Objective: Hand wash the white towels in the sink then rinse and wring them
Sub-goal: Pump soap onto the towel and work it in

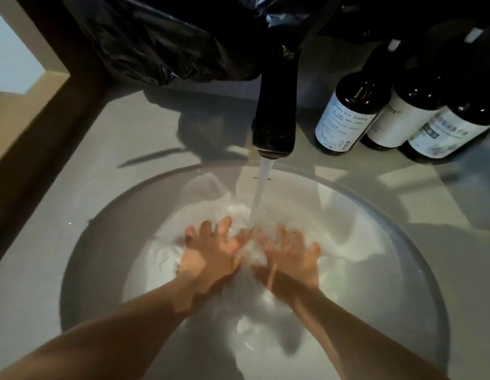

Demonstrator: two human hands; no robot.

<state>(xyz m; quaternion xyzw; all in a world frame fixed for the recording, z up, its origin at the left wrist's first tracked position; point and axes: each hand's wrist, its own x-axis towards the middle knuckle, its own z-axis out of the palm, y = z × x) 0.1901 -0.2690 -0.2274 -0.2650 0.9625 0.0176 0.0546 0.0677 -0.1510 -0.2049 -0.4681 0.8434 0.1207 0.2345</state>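
Here, step: washing (rinse and wring to come, by my reading).
Left hand (211, 252): fingers splayed, pressing.
Right hand (289, 259): likewise.
White towel (167, 256): submerged in sink (106, 215), beneath running faucet (275, 111).
Next: gather cloth, squeeze firmly.

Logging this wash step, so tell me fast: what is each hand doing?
Left hand: open, fingers spread, pressing the white towel.
Right hand: open, pressing the towel under the running water.

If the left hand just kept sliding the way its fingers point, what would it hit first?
Probably the falling water stream, just beyond the left hand; depth is hard to judge, so it might pass beneath to the sink wall.
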